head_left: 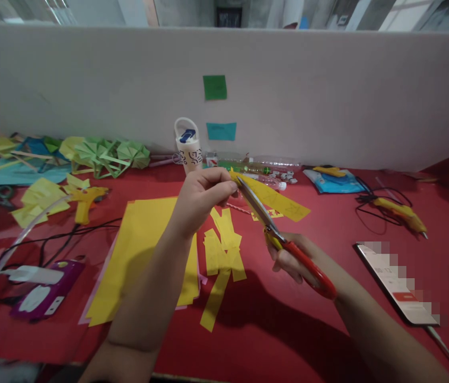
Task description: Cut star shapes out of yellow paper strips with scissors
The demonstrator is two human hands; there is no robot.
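Note:
My left hand pinches one end of a yellow paper strip, raised above the table. Faint star outlines show on the strip, which stretches away to the right. In my right hand is a pair of scissors with red and yellow handles. Their blades point up and left, with the tips at the strip close to my left fingertips. Whether the blades are parted is hard to make out. Below lie several loose yellow paper strips and, behind the scissors, a strip with star cut-outs.
A stack of yellow sheets lies left of centre on the red table. Glue guns with cables, a purple power strip and a phone lie around. Behind stand a white tumbler, plastic bottles and folded paper pieces.

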